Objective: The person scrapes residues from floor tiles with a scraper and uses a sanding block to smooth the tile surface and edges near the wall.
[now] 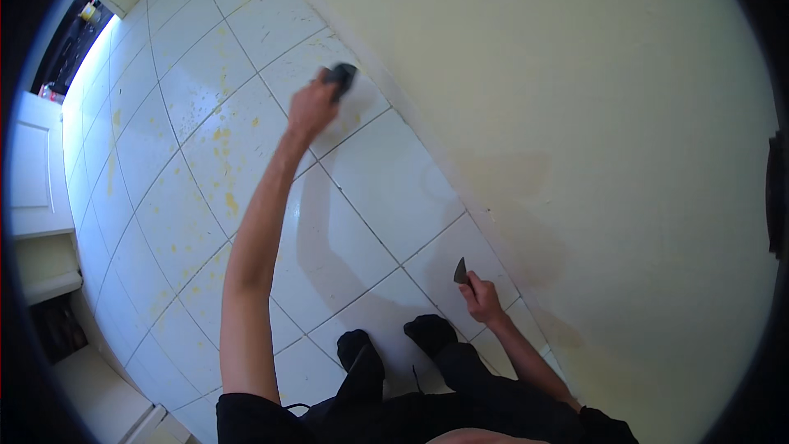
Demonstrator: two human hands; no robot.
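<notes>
My left hand (313, 105) reaches far forward over the white floor tiles (385, 166). It grips a dark grey handheld object (343, 77), perhaps a scrubbing pad or brush, beside the foot of the wall. That object is blurred, and I cannot tell whether it touches the floor. Nearer to me, my right hand (482, 301) is closed around the handle of a scraper (460, 272), which looks like a putty knife. The tool's pointed metal blade angles upward, apart from the wall, and my fingers hide most of its handle.
A cream wall (585, 105) runs along the right. Yellow spots (229, 202) and dark flecks mark the tiles on the left. White cabinetry (37, 163) stands at the left edge, below a dark opening (68, 52). My feet in black socks (429, 332) are on the floor.
</notes>
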